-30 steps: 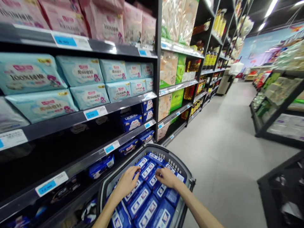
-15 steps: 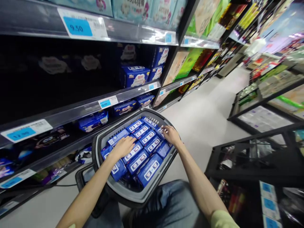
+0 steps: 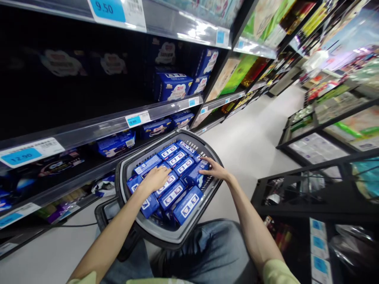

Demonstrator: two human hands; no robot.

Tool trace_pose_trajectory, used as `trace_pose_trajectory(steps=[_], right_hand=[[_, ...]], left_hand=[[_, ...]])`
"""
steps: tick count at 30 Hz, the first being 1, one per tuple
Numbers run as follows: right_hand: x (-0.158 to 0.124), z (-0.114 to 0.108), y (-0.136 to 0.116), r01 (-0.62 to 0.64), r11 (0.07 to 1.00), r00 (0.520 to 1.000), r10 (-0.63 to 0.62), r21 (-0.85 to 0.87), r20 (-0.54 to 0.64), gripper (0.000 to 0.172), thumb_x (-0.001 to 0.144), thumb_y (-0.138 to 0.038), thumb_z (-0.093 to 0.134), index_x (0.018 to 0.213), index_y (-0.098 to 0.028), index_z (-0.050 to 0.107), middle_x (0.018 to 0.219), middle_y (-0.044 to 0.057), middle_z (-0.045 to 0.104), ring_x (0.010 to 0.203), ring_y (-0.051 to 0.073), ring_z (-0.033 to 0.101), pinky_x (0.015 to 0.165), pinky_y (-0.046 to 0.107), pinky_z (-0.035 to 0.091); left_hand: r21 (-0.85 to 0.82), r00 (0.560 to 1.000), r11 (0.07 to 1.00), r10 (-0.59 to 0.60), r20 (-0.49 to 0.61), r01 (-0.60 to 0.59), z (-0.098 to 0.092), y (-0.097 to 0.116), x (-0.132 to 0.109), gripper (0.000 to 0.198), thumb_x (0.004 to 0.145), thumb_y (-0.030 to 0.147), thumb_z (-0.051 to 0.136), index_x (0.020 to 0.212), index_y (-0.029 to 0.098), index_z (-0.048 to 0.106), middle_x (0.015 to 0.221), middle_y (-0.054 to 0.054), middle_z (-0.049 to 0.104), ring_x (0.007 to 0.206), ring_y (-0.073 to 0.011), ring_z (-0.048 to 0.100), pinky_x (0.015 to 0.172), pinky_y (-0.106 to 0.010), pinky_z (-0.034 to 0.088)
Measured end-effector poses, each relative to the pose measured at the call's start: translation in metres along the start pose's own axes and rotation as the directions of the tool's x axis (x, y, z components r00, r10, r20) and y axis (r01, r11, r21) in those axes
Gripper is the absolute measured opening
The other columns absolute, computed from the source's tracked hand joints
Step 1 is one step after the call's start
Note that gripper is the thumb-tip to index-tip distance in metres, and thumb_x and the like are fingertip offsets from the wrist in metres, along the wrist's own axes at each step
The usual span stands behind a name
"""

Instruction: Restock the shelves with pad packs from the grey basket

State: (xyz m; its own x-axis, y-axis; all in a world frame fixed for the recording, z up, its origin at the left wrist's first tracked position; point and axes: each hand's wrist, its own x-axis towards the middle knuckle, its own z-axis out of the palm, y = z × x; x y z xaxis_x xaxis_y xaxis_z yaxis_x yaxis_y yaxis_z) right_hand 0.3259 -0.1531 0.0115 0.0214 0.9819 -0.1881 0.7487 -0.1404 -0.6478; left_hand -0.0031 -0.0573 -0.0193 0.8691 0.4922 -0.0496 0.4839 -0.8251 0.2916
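Observation:
A grey shopping basket [image 3: 174,238] with a black rim stands before my knees, holding several blue packs with white labels. My left hand [image 3: 156,179] lies on packs at the basket's left side, fingers stretched over them and not wrapped round any. At the right side, my right hand [image 3: 215,169] has thumb and fingers round the end of a blue pack [image 3: 197,174], which sits tilted above its neighbours. Another blue pack [image 3: 187,205] lies near the basket's front right. What is printed on most packs is too small to read.
Store shelves [image 3: 100,128] rise on the left, with blue packs [image 3: 174,86] and price tags [image 3: 137,119]. The basket's black handle [image 3: 103,215] juts out at its left. A pale aisle floor [image 3: 239,146] runs ahead. Dark display racks [image 3: 296,211] stand on the right.
My right hand has taken hold of a pack at the right side and tilted it up, baring a gap by the basket wall. My left hand stays about where it was.

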Motion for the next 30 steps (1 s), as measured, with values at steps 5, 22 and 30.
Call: trace_pose_trajectory(steps=[5, 22, 30], right_hand=[[0.016, 0.011, 0.001, -0.02, 1.0, 1.0, 0.02, -0.016, 0.018, 0.082, 0.075, -0.061, 0.076, 0.144, -0.024, 0.05, 0.135, 0.012, 0.062, 0.123, 0.032, 0.061, 0.109, 0.05, 0.045], [0.015, 0.009, -0.02, 0.115, 0.963, 0.941, -0.028, 0.244, -0.337, 0.074, 0.059, -0.049, 0.09, 0.118, -0.022, 0.056, 0.105, 0.004, 0.066, 0.092, 0.023, 0.066, 0.082, 0.039, 0.057], [0.024, 0.053, -0.099, 0.611, 0.773, 0.561, -0.576, -0.171, -0.595, 0.043, 0.072, -0.023, 0.08, 0.106, -0.025, 0.054, 0.108, 0.006, 0.056, 0.105, 0.025, 0.061, 0.091, 0.044, 0.053]], left_hand=[[-0.061, 1.0, 0.998, -0.01, 0.0, 0.01, 0.0, -0.001, 0.0, 0.033, 0.099, 0.026, 0.045, 0.124, 0.016, 0.064, 0.12, -0.016, 0.068, 0.113, -0.0308, 0.064, 0.096, -0.044, 0.049], [-0.457, 0.981, 0.888, -0.123, -0.15, 0.042, -0.01, -0.002, 0.001, 0.039, 0.1, 0.04, 0.043, 0.124, 0.02, 0.066, 0.122, -0.014, 0.069, 0.113, -0.0327, 0.064, 0.1, -0.046, 0.047], [-0.963, 0.959, -0.256, -0.24, 0.153, 0.089, -0.024, 0.0, 0.007, 0.07, 0.087, 0.072, 0.053, 0.133, 0.02, 0.054, 0.122, -0.019, 0.065, 0.102, -0.0318, 0.068, 0.081, -0.05, 0.059]])
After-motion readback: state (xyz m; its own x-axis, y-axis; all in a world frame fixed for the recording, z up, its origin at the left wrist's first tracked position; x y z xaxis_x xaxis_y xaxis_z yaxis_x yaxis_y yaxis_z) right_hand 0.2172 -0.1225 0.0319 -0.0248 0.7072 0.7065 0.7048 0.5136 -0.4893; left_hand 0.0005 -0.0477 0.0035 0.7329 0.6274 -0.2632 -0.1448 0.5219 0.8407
